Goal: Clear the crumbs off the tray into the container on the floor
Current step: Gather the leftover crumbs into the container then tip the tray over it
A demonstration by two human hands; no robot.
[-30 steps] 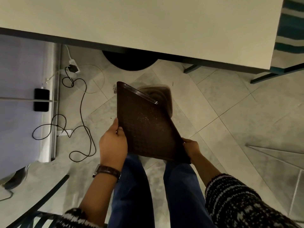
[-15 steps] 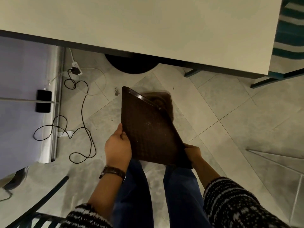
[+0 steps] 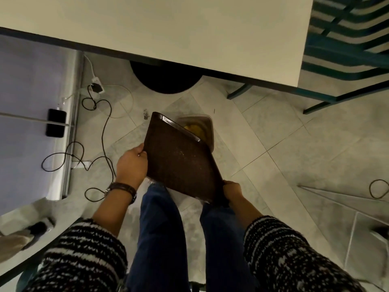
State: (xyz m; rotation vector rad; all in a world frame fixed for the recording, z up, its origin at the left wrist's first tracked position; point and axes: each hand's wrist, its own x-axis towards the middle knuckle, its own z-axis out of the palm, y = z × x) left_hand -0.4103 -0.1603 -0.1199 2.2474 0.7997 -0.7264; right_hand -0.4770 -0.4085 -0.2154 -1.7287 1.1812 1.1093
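On the floor (image 3: 284, 144), the container (image 3: 208, 125) held yellow scraps (image 3: 194, 130), half hidden by the tilted, crumb-speckled tray (image 3: 181, 163); left hand (image 3: 131, 165) and right hand (image 3: 231, 191) gripped its edges. A black cable (image 3: 103, 131) lay leftward.

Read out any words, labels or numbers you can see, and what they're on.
None can be read. The tray carries no print, the container shows no label, and the wristwatch and the black device at left are too small and dim to show any marks.
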